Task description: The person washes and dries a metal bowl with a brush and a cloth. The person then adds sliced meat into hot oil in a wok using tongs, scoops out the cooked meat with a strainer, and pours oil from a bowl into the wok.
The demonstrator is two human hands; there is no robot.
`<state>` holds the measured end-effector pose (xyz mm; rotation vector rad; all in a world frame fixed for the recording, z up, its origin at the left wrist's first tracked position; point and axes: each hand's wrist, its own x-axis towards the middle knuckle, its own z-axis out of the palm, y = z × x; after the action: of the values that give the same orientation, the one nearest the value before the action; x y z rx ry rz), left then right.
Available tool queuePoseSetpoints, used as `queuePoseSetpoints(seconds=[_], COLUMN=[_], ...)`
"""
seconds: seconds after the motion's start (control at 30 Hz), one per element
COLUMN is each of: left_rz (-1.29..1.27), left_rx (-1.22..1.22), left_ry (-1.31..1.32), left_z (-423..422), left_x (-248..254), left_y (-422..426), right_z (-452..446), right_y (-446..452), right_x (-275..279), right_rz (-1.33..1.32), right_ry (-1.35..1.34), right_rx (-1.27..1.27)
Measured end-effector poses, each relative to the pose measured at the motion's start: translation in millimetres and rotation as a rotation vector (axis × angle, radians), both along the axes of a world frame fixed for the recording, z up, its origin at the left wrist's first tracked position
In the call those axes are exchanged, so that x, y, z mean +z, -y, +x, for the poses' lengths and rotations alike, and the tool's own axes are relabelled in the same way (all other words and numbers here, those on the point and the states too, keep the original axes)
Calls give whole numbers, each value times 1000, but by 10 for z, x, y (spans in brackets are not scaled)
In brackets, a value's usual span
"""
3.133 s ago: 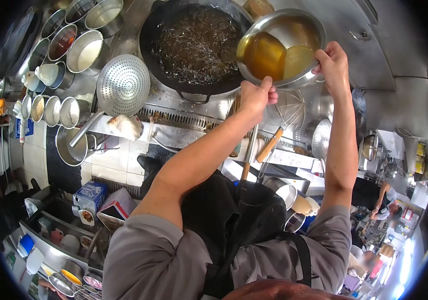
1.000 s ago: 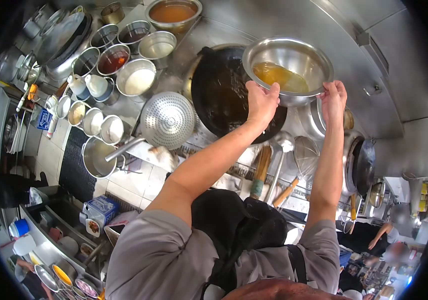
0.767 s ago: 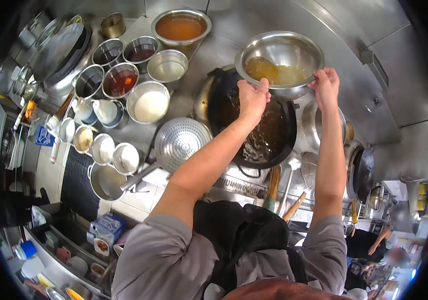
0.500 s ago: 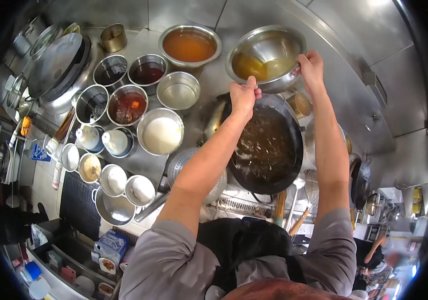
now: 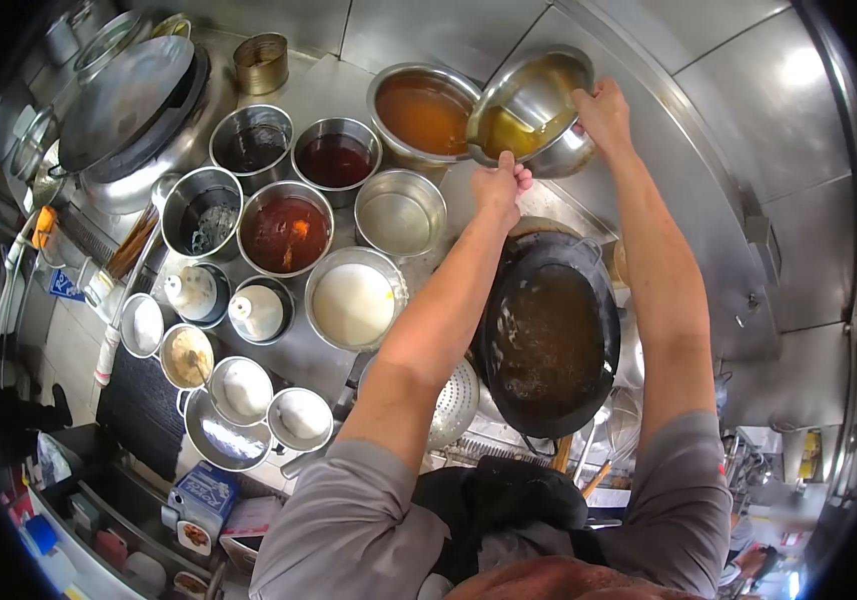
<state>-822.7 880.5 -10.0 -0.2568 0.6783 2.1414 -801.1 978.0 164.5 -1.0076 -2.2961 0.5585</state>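
Note:
Both my hands grip a steel bowl (image 5: 551,92) holding yellow, oil-like liquid (image 5: 510,132). The bowl tilts to the left, its lip over the right edge of a second steel bowl (image 5: 400,150) filled with orange-brown liquid (image 5: 426,113). My left hand (image 5: 500,188) pinches the near rim, fingers curled. My right hand (image 5: 603,115) is closed on the right rim. Whether liquid is flowing between the bowls I cannot make out. Below my hands sits a black wok (image 5: 605,300) with brown liquid (image 5: 545,340) in it.
Left of my arms stand several metal pots of sauce, including a red one (image 5: 286,228) and a white one (image 5: 353,303). Small seasoning cups (image 5: 240,388) are nearer me. A perforated ladle (image 5: 455,402) lies beside the wok. A steel wall (image 5: 648,130) rises behind.
The held bowl has tilted further left and now overlaps the bowl of orange-brown liquid. Both hands keep their grip on its rim. The camera view has shifted.

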Motion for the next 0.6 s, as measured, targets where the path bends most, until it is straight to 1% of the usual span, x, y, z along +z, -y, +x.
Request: queuePoseSetpoints(seconds=[0.1,0.17,0.43,0.6], left_rz=[18,82,104,105], left_rx=[4,12,21,14], left_ry=[42,65,98,102], left_z=[-64,-90,-157,-206], left_x=[-33,-43,-14,61], left_y=[-9,-11,-38,-24], right_z=[-123,-181,-325,-399], right_y=[-33,-28,-8,29], right_x=[-55,-45,14,77], right_rz=[31,39,105,140], right_ry=[13,18,68,86], right_rx=[10,15,67,57])
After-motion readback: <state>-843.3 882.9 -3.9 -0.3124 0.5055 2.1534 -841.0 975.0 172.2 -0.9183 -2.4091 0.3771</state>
